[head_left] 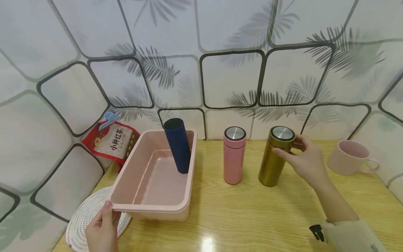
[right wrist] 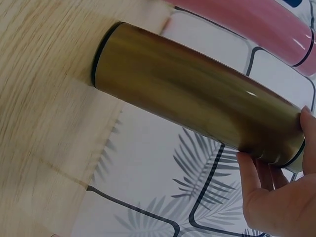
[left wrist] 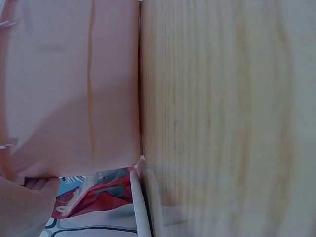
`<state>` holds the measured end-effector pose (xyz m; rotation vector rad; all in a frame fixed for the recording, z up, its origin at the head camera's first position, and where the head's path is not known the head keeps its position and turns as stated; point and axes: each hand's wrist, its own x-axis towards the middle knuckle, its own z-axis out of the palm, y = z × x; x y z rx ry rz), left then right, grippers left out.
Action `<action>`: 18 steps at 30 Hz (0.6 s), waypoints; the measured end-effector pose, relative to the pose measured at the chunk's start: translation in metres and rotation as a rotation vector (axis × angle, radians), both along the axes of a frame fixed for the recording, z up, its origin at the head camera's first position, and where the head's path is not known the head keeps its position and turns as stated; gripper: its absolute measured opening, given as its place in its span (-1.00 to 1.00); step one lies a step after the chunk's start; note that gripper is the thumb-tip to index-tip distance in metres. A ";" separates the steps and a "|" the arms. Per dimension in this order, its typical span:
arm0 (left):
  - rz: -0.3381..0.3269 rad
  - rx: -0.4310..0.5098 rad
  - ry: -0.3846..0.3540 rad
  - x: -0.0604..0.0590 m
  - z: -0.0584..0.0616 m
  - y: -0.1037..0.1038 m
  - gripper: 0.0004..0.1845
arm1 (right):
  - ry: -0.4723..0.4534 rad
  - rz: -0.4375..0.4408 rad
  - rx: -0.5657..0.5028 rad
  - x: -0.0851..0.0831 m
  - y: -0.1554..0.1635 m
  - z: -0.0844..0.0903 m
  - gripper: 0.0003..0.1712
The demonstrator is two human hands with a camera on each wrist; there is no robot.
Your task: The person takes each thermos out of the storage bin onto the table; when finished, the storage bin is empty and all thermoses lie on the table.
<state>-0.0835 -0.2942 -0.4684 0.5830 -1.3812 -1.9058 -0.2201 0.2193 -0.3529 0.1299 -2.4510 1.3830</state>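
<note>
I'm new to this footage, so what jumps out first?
The right hand grips the gold flask near its lid, right of the pink flask on the wooden table. The left hand holds the near rim of the pink bin, where a navy flask leans.

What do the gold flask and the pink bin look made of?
Gold flask: probably metal, with a brushed satin sheen, streaky highlights and a silvery steel-looking lid top. Pink bin: likely moulded plastic, matte, with thin walls and a rolled rim.

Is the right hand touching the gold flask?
Touching: the right wrist view shows the right hand with fingertips against the gold flask near its lid.
</note>
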 end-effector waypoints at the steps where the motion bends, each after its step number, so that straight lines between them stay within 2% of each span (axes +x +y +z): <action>1: 0.005 -0.004 -0.006 -0.002 -0.008 -0.005 -0.52 | -0.009 0.006 -0.006 0.000 0.000 0.000 -0.13; 2: -0.003 -0.011 -0.002 -0.003 -0.014 -0.009 -0.52 | -0.015 0.010 -0.009 -0.001 0.000 0.000 -0.13; 5: -0.038 -0.022 0.031 -0.002 -0.015 -0.011 -0.49 | -0.015 0.013 -0.007 -0.001 0.000 -0.001 -0.14; 8: -0.041 -0.014 0.045 -0.002 -0.015 -0.012 -0.50 | -0.006 0.015 -0.006 -0.001 -0.001 -0.002 -0.16; 10: -0.017 -0.006 0.027 -0.004 -0.015 -0.011 -0.51 | -0.003 0.017 -0.011 0.000 -0.002 -0.003 -0.16; 12: 0.009 0.009 0.008 -0.005 -0.015 -0.010 -0.51 | -0.010 0.028 -0.019 0.002 -0.004 -0.003 -0.06; 16: 0.000 -0.019 0.005 -0.004 -0.015 -0.010 -0.49 | -0.052 0.094 -0.039 0.007 -0.005 -0.002 0.28; 18: 0.004 -0.024 0.001 -0.003 -0.015 -0.010 -0.49 | -0.045 0.115 -0.031 0.010 -0.006 0.000 0.40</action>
